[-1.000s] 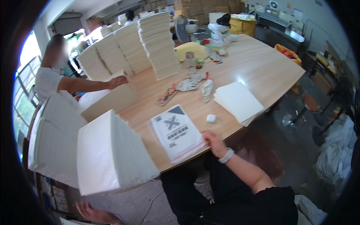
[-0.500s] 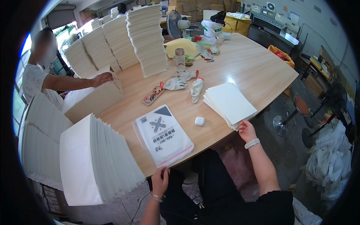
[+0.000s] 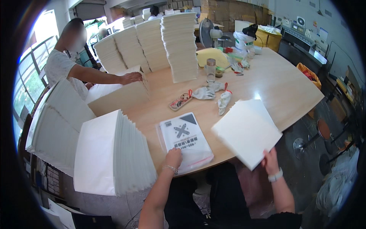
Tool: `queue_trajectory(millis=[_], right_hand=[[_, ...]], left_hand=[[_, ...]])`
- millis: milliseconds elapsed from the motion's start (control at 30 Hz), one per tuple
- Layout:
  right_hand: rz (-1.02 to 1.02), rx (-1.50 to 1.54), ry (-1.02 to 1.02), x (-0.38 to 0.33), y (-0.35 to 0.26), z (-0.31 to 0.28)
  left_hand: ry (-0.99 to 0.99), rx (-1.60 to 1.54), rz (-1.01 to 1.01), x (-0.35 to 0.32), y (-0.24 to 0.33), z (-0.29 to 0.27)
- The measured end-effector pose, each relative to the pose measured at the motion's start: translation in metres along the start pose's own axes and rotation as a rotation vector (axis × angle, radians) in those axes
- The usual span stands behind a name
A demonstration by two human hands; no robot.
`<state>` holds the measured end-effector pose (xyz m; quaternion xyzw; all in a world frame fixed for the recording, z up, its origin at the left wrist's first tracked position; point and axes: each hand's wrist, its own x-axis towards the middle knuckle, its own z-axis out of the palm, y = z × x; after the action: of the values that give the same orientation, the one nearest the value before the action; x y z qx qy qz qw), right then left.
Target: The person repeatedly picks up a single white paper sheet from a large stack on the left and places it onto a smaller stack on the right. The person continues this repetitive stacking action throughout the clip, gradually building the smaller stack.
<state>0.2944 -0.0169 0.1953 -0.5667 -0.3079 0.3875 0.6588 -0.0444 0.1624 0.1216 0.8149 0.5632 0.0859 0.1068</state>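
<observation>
Right hand (image 3: 270,160) now grips lifted white stack (image 3: 247,131) — left hand (image 3: 174,157) newly presses the packet (image 3: 186,141).

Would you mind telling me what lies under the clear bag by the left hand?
The clear bag lies flat on the wooden table, printed white sheets inside it. The left hand rests on its near edge. Whether anything lies between bag and table is hidden.

White sheet stack (image 3: 247,131) glowing plain white at the near edge of the pale wood-grain table (image 3: 282,89). Beside it, a clear packet (image 3: 186,141) showing a white card with a black cross and black bars. Grey gloves (image 3: 206,92) with red cuffs mid-table. Yellow sheet (image 3: 210,57) by the far edge.
</observation>
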Motion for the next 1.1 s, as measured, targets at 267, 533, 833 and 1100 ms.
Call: queue_trajectory(millis=[267, 533, 833, 1100], right_hand=[[0.574, 0.312, -0.332, -0.093, 0.046, 0.033], [0.578, 0.458, -0.041, -0.13, 0.057, 0.066], [0.667, 0.484, -0.053, -0.146, 0.046, 0.071], [0.669, 0.316, -0.108, -0.176, 0.072, 0.084]], left_hand=[[0.264, -0.119, 0.08, -0.028, -0.022, 0.01], [-0.124, -1.199, -0.316, -0.045, -0.018, -0.005], [0.51, -1.316, -0.022, -0.076, 0.066, 0.071], [0.183, -1.256, 0.133, -0.119, 0.073, 0.161]])
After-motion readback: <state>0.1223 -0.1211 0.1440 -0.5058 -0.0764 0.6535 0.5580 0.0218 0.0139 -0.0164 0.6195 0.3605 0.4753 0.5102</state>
